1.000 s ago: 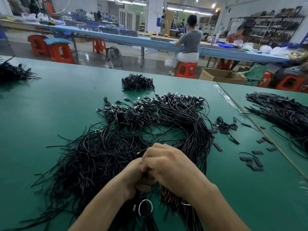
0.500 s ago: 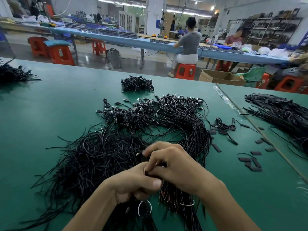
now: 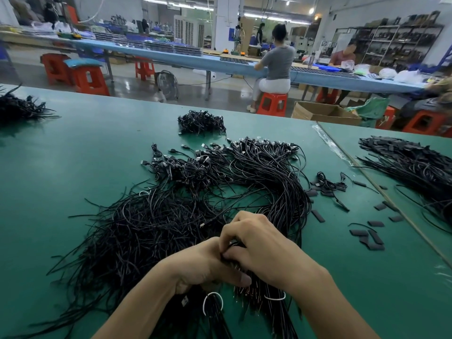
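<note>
On the green counter (image 3: pixel 73 172), a heap of black cables (image 3: pixel 195 216) sprawled across its middle. Toward the counter's near edge, your left hand (image 3: pixel 203 265) and right hand (image 3: pixel 266 253) met, fingers curled tight around a cable bundle (image 3: pixel 256 307).

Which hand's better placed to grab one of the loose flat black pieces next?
Right hand, probably: the pieces lie on its side of the cables; the left hand would have to cross over.
</note>
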The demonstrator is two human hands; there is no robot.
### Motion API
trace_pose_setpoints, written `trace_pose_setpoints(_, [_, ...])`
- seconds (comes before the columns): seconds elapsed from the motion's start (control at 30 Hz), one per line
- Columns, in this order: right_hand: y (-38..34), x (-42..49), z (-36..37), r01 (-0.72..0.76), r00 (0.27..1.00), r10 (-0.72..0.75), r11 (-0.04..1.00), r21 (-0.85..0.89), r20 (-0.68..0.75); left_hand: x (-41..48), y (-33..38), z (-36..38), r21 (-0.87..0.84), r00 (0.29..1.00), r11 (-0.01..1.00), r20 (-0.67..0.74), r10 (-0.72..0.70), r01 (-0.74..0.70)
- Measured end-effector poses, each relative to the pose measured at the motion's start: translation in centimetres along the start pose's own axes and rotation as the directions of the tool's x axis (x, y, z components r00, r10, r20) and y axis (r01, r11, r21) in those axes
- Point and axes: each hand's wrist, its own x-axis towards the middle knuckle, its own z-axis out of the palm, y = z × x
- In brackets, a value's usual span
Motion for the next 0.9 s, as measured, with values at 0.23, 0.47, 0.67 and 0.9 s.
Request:
trace_pose_setpoints(0.23, [-0.1, 0.0, 0.4, 0.137, 0.990, -0.138, 0.990, -0.044, -0.020, -0.2, 0.0, 0.0, -0.051, 1.000, 0.999, -0.029, -0.005, 0.003])
trace_pose_setpoints(0.47, [0.1, -0.1, 0.5, 0.164, 0.984, -0.167, 0.985, -0.046, -0.061, -0.2, -0.6, -0.3, -0.097, 0.999, 0.995, -0.037, -0.005, 0.001])
trace_pose_setpoints(0.67, [0.8, -0.3, 0.0, 0.169, 0.964, -0.187, 0.980, -0.108, -0.187, 0.6, -1.9, -0.3, -0.599, 0.992, 0.793, -0.024, 0.127, -0.116])
trace_pose_setpoints(0.9, [1.1, -0.4, 0.9, 0.136, 0.875, -0.147, 0.989, -0.056, -0.462, 1.6, -2.8, -0.7, -0.547, 0.964, 0.795, -0.125, 0.233, -0.263])
